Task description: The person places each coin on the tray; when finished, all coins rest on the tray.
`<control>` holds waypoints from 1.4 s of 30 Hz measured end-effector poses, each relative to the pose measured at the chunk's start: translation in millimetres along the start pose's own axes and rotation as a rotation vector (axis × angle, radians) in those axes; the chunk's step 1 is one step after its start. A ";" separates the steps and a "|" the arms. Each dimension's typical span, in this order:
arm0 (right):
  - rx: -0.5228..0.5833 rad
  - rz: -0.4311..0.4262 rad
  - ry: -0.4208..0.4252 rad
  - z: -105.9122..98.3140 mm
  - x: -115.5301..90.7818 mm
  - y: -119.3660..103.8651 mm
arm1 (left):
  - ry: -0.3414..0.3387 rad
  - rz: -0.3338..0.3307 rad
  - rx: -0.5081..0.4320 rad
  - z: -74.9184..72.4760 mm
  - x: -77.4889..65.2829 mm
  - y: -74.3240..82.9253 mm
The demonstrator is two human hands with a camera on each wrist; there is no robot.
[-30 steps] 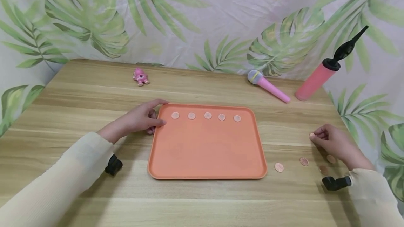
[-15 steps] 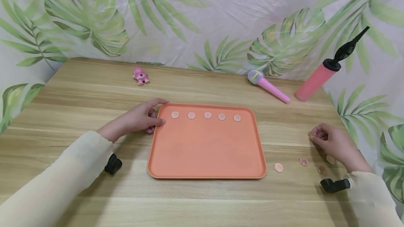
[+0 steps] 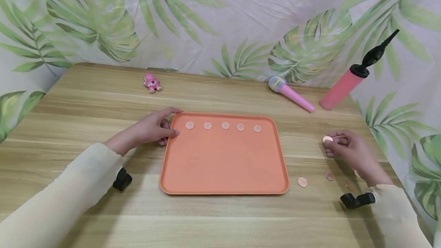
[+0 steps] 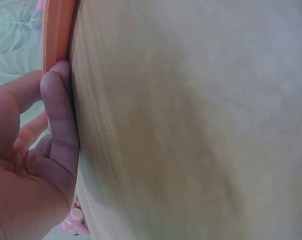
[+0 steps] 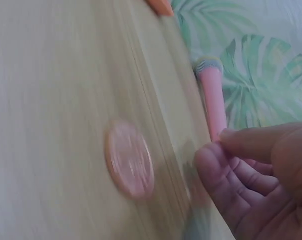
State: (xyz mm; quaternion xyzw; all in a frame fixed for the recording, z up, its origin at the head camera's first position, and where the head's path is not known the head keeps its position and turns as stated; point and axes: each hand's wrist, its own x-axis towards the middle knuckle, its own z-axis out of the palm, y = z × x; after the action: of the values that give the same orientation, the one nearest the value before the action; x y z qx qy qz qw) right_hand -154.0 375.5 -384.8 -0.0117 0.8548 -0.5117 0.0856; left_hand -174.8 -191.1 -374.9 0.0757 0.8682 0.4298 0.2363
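An orange tray (image 3: 224, 163) lies on the table, with several copper coins (image 3: 225, 125) in a row along its far side. My left hand (image 3: 151, 127) grips the tray's left rim near the far corner, thumb over the edge; the left wrist view shows those fingers against the tray's side. To the right of the tray, my right hand (image 3: 349, 150) pinches a coin (image 3: 327, 139) between thumb and fingers, raised above the table. Several loose coins lie below that hand, one coin (image 3: 302, 181) nearest the tray and another coin (image 3: 329, 175) farther right. The right wrist view is blurred.
A pink microphone (image 3: 293, 95) lies at the back right, beside a pink pump (image 3: 342, 87) with a black nozzle. A small pink bear figure (image 3: 152, 83) is at the back left. Leaf-print cloth (image 3: 206, 22) hangs behind the wooden table (image 3: 206, 221).
My right hand has moved left toward the tray with the pinched coin, whose face now shows more. The left hand keeps its grip on the tray rim.
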 end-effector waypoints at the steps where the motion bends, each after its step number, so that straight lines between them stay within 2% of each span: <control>1: 0.053 0.013 -0.010 2.9 1.6 -0.6 | 0.000 0.000 0.000 0.2 0.0 -0.1; 4: 0.158 0.043 -0.042 12.8 5.4 -6.4 | -0.001 -0.002 0.001 0.7 0.3 -0.5; 12: 0.232 0.041 -0.118 45.3 11.4 -38.9 | -0.001 0.000 0.001 1.1 1.5 -1.3; 23: 0.196 0.013 -0.272 95.1 22.0 -75.1 | -0.001 0.002 -0.007 0.8 -0.1 0.2; 30: 0.220 0.004 -0.384 130.8 30.8 -91.4 | -0.001 0.006 -0.022 0.7 0.2 -0.4; 38: 0.217 -0.040 -0.442 169.7 35.9 -108.0 | -0.002 0.012 -0.011 0.2 1.8 -1.3; 42: 0.237 -0.032 -0.483 187.0 36.1 -114.9 | -0.002 0.004 -0.009 0.2 1.5 -2.0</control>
State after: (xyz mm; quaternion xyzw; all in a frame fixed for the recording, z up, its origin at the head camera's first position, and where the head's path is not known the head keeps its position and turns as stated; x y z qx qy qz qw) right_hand -167.8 153.7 -375.3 -0.1367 0.7435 -0.5918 0.2799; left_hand -175.8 -191.7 -377.1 0.0768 0.8659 0.4340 0.2366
